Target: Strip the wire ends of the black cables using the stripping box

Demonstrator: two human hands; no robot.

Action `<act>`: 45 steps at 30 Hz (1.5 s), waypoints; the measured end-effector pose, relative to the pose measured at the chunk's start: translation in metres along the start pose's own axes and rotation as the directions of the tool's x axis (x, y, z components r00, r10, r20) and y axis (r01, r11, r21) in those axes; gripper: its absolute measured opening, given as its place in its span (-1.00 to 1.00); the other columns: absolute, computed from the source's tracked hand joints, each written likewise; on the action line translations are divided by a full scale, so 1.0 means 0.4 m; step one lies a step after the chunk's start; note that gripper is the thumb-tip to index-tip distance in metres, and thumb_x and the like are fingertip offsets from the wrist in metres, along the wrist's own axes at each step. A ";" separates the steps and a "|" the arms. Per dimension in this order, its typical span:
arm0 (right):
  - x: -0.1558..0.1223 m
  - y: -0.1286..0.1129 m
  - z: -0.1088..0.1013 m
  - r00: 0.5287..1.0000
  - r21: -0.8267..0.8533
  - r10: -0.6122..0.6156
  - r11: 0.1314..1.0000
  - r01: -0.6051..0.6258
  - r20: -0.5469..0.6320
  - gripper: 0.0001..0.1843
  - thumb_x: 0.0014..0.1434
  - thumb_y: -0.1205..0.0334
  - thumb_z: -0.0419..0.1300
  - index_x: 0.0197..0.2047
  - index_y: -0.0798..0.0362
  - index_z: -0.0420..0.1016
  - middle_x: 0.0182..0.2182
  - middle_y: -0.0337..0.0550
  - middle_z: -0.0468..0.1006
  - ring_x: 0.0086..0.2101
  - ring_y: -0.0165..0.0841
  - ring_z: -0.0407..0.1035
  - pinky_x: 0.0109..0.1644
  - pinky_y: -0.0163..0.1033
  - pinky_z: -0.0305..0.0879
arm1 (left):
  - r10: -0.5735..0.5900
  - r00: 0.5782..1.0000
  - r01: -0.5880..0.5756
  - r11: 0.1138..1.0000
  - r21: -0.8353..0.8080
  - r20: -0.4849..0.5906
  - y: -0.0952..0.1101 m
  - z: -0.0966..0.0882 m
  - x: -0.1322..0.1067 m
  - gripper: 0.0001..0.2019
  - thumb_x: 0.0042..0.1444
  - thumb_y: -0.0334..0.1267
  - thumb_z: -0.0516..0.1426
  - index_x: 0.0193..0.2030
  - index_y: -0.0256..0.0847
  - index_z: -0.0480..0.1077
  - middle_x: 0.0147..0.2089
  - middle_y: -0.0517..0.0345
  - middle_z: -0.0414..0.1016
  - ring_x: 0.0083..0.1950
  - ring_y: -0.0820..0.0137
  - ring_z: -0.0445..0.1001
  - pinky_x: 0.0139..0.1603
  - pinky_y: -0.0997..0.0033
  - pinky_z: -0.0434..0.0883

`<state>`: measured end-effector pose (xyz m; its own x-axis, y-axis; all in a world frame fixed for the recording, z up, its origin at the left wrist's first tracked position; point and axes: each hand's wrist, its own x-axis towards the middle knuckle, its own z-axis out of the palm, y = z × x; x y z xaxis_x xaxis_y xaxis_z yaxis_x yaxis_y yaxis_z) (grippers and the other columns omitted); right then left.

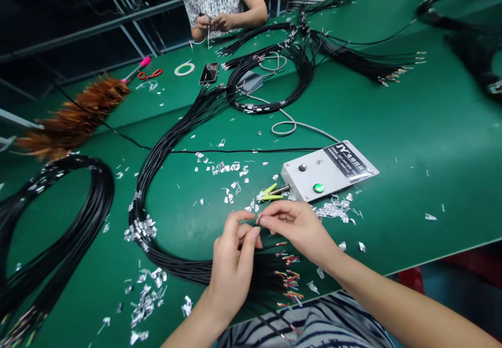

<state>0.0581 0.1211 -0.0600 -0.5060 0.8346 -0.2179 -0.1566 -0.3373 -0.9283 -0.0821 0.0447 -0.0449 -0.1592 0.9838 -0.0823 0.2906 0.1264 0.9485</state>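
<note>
My left hand [235, 256] and my right hand [296, 227] meet in front of a grey box, fingertips pinched together. Between them is the stripped end of a thin cable, with a small reddish wire tip [259, 220] showing; most of it is hidden by the fingers. Under my left hand runs a bundle of black cables [184, 269], its stripped ends [290, 280] fanned out in several colours below my right hand. The grey box [314, 175] has a black knob, a lit green button and a yellow-green clamp-like tip [270, 193] pointing toward my hands.
Foil scraps [333, 209] lie scattered over the green table [411, 170]. Another cable coil [98, 196] sits at left, beside a brown feather duster [78, 115]. Red scissors [150, 74], a tape roll [184, 69] and a phone [209, 73] lie farther back. Two people work opposite.
</note>
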 end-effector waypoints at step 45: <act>0.045 -0.079 -0.090 0.730 -0.835 -0.405 -0.300 0.462 0.550 -0.90 0.29 0.25 0.24 -0.22 0.09 0.55 -0.21 -0.14 0.63 -0.20 -0.26 0.35 -0.22 -0.16 -0.02 | 0.090 0.994 -0.078 0.984 0.161 -0.064 -0.036 0.003 0.074 -0.80 0.25 -0.26 0.05 -0.41 -0.18 0.31 -0.46 0.24 0.30 -0.46 0.47 0.26 -0.44 0.49 0.20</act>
<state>0.0845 0.1624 -0.0452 -0.7725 0.5065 0.3830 0.5211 0.8503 -0.0734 -0.0897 0.0721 -0.0612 -0.1923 0.9811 0.0226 0.4499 0.0677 0.8905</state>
